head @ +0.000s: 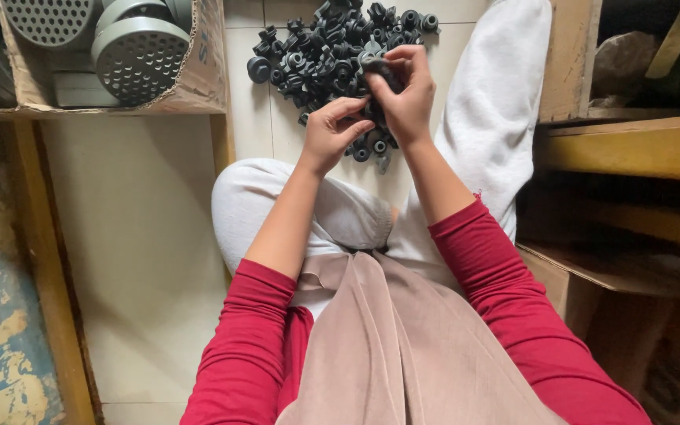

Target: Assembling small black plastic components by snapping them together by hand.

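Note:
I sit on a tiled floor with my legs in light grey trousers spread around a pile of small black rubber parts [332, 47]. My right hand [404, 94] pinches one black rubber part [378, 69] between thumb and fingers, just above the pile's near edge. My left hand [332, 130] is curled beside it, fingertips touching the same part or one next to it; which one I cannot tell. Both sleeves are red. A beige cloth lies over my lap.
A cardboard box [190, 90] at the upper left holds several grey perforated round discs [139, 51]. A wooden frame [53, 260] runs down the left. Wooden shelves [631, 145] and a cardboard box [592, 291] stand at the right.

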